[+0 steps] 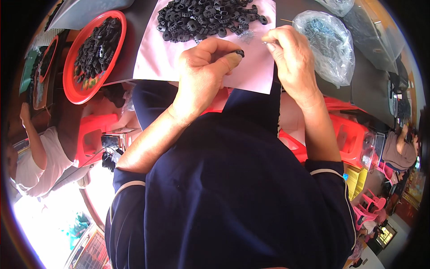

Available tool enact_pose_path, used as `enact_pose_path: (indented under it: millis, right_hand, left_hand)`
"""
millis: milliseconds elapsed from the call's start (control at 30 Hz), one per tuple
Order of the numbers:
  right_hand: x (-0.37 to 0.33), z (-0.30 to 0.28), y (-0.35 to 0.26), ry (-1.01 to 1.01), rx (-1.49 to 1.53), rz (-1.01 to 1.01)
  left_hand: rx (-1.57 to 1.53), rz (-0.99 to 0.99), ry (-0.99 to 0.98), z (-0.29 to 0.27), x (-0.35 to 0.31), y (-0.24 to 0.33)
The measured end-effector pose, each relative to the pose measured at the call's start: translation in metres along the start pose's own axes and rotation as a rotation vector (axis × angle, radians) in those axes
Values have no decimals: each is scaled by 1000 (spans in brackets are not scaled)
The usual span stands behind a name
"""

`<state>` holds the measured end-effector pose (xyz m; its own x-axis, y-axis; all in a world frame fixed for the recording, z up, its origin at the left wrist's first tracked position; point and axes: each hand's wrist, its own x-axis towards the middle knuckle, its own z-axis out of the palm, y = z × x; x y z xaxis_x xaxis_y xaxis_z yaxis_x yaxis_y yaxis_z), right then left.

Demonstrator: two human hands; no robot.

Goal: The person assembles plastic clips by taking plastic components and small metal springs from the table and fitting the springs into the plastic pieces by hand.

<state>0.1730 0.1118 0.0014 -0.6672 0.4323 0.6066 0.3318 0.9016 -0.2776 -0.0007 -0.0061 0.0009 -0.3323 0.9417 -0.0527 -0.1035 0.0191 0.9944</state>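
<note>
My left hand pinches a small black plastic part between thumb and fingertips, above the near part of a pink sheet. To its right, my right hand is closed in a pinch at thumb and forefinger. A tiny pale speck shows at those fingertips, too small to name. Just beyond the hands, a heap of similar black plastic parts covers the far side of the sheet. A little cluster of tiny shiny metal pieces lies between the heap and my right hand.
Right of my right hand, a clear plastic bag holds many small metallic pieces. A red oval tray of black parts stands at the left table edge. Clear bins are at the far right. Another person sits at left; red stools stand below.
</note>
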Motion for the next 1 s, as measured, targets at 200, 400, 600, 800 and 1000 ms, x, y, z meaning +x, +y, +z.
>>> enact_pose_path:
  millis: [200, 400, 600, 800, 1000]
  right_hand:
    - [7, 21, -26, 37, 182, -38]
    - [5, 27, -30, 37, 353, 68]
    - [9, 26, -38, 92, 712, 337]
    - [14, 18, -42, 134, 497, 166]
    - [10, 36, -56, 341, 190, -100]
  left_hand:
    - [-45, -2, 13, -2, 1, 0]
    - [-12, 19, 21, -3, 2, 1]
    - [-11, -10, 27, -6, 2, 3]
    - [-55, -11, 26, -4, 1, 1]
    - [-73, -6, 42, -3, -2, -1]
